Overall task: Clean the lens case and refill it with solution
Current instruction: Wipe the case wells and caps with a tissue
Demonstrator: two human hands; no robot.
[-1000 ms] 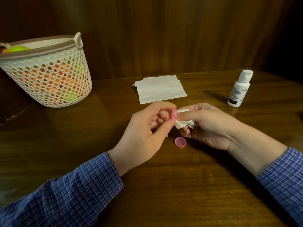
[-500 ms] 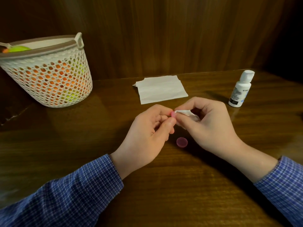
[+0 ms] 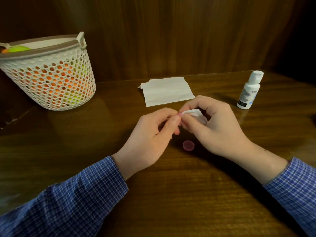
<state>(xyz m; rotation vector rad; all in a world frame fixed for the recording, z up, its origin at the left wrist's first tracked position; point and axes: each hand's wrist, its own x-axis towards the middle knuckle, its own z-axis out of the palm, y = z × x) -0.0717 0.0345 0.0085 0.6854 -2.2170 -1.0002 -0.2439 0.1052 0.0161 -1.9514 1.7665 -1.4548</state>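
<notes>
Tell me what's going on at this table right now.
A person in a blue checked shirt is wiping a small pink lens case part, pinched in the left hand, with a crumpled white tissue held in the right hand. A loose pink cap lies on the wooden table just below the hands. The solution bottle stands capped and untouched to the right, so refilling hasn't started. A flat tissue sheet and a white basket sit farther back.

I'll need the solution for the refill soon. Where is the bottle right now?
In the head view the solution bottle stands upright at the far right of the table, beyond the right hand and right of the flat tissue.
</notes>
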